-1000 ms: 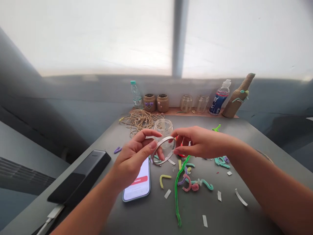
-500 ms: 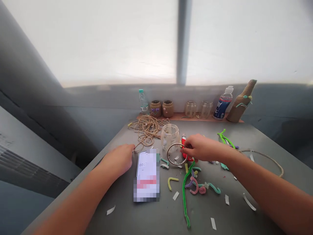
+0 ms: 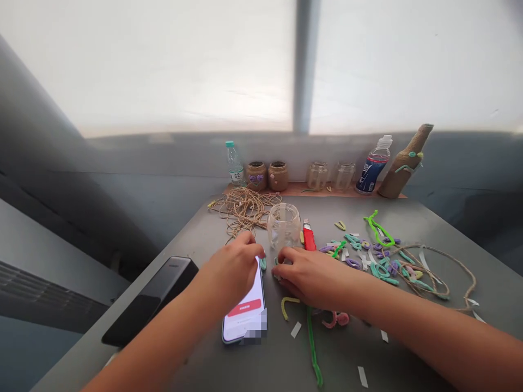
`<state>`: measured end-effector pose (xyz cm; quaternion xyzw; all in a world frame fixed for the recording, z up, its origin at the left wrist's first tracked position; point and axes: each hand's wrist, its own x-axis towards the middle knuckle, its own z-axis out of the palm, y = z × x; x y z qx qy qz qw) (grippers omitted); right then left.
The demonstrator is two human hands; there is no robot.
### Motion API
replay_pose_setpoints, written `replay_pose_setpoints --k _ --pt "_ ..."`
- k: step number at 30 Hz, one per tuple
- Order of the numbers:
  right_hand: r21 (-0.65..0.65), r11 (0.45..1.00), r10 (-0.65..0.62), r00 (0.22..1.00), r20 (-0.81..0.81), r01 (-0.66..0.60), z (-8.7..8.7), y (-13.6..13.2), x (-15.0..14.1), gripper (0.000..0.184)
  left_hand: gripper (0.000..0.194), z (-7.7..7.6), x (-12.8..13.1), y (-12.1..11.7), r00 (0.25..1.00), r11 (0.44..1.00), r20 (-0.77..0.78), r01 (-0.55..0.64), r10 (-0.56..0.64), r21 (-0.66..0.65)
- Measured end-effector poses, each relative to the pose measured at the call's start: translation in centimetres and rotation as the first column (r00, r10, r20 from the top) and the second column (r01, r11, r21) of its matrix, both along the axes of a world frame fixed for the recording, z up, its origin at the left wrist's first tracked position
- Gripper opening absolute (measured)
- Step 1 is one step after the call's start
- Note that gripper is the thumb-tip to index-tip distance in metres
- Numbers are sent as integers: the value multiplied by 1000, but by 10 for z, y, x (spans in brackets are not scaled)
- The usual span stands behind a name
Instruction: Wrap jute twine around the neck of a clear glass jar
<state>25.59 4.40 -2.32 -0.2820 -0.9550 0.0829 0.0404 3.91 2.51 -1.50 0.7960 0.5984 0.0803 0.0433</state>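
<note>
My left hand (image 3: 239,264) is over the upper end of the phone (image 3: 245,305), thumb and fingertips pinched together; what they hold, if anything, is too small to make out. Opposite it, my right hand (image 3: 304,275) is low over the table with its fingers curled, and their contents are hidden. Just behind both hands stands a clear glass jar (image 3: 285,224). A red utility knife (image 3: 309,238) lies beside the jar. In front of my right hand are a yellow pipe cleaner piece (image 3: 286,307) and a long green pipe cleaner (image 3: 314,348), partly covered by the hand.
Twine (image 3: 245,209) lies in a tangle at the back left. Pipe cleaner loops (image 3: 382,269) and paper scraps are scattered right. A black box-like device (image 3: 151,299) is at left. Along the back stand twine-wrapped jars (image 3: 278,177), glass jars (image 3: 317,177), plastic bottles (image 3: 372,169) and a wrapped bottle (image 3: 402,166).
My left hand has moved right from the twine to over the phone. My right hand has come down and left; the ring it held no longer shows. The view has shifted slightly.
</note>
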Motion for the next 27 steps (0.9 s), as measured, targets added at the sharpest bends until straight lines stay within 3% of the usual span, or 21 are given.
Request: replay_pose_setpoints --k 6,10,14,17,23,27 --pt "-45 998 -39 998 -45 37 -6 2 -4 17 21 -11 10 6 996 995 -9 90 -91 -30" --pt "-91 994 -71 993 -97 62 1 4 -3 15 11 -15 13 10 994 994 -21 103 -104 -34" --pt "-163 982 -125 976 -177 96 12 8 4 20 19 -18 17 18 995 995 -11 96 -96 -29" --pt "-245 962 -176 958 -226 119 18 12 8 24 25 -11 17 23 996 996 33 89 -88 -24" --pt "-405 898 -283 930 -233 172 17 18 12 25 22 17 5 26 991 1000 131 14 -14 0" --pt "-496 848 -324 922 -212 184 16 22 15 22 15 14 10 24 991 998 135 24 -17 -51"
